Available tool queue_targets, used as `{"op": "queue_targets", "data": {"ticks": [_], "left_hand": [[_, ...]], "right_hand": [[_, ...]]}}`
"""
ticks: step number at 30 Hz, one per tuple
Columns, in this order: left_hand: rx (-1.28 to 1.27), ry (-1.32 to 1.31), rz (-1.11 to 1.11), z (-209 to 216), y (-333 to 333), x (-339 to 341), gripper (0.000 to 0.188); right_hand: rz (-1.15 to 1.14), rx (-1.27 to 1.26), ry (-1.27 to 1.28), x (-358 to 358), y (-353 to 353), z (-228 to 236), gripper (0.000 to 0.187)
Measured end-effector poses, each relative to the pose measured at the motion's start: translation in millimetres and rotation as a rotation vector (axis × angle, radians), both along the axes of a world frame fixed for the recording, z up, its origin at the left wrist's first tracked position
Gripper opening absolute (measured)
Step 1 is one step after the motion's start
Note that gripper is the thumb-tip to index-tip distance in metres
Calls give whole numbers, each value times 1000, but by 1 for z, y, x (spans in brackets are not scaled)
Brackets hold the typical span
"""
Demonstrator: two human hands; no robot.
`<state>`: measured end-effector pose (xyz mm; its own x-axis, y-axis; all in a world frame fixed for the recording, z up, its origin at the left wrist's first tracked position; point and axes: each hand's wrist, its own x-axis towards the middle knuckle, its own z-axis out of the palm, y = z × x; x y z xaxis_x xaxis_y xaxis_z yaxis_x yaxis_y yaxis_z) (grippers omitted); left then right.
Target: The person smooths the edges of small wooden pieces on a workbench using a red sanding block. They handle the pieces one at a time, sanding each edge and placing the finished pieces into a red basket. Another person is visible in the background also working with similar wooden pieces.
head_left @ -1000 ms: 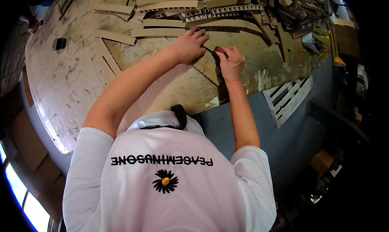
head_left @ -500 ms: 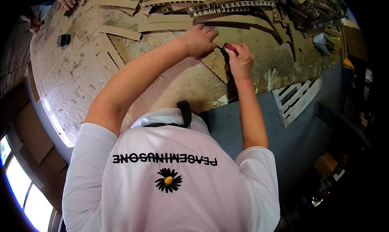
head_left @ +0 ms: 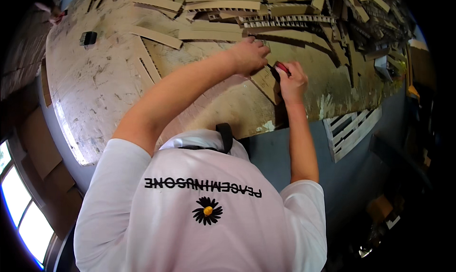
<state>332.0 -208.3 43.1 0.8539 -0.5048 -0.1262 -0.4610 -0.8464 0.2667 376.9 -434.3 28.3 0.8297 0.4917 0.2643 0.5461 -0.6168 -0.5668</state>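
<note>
A brown cardboard piece [head_left: 267, 86] lies at a slant near the table's front edge. My left hand [head_left: 250, 56] rests over its far end, fingers bent and gripping it there; the fingertips are partly hidden. Close by on the right, my right hand [head_left: 293, 82] is closed around a small red-handled knife [head_left: 282, 67]. The knife's tip is beside the cardboard, between my two hands, and its blade is hard to make out.
Honeycomb cardboard strips [head_left: 211, 32] spread across the far side of the worn table [head_left: 109, 87], heaped thickest at the far right. A small dark block [head_left: 88, 38] sits at the left. Another person's hand [head_left: 57, 16] shows at the far left edge. A white slatted pallet [head_left: 354, 132] stands below the table.
The whole view has shifted, so table and hands appear farther right and slightly lower. Both hands keep their places at the cardboard. Another person's hand at the top left is now mostly out of view.
</note>
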Motion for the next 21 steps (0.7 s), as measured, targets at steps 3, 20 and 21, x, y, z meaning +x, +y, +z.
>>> {"op": "queue_targets", "data": {"ticks": [3,20,21], "left_hand": [[-24,-132,28,-11,1,-14,18],[-421,93,356,71,51,-230,55],[-422,41,475,69,64,-249,58]], "right_hand": [[32,365,190,13,10,17,17],[541,85,288,-45,188,66,16],[574,96,296,-50,196,64,16]]}}
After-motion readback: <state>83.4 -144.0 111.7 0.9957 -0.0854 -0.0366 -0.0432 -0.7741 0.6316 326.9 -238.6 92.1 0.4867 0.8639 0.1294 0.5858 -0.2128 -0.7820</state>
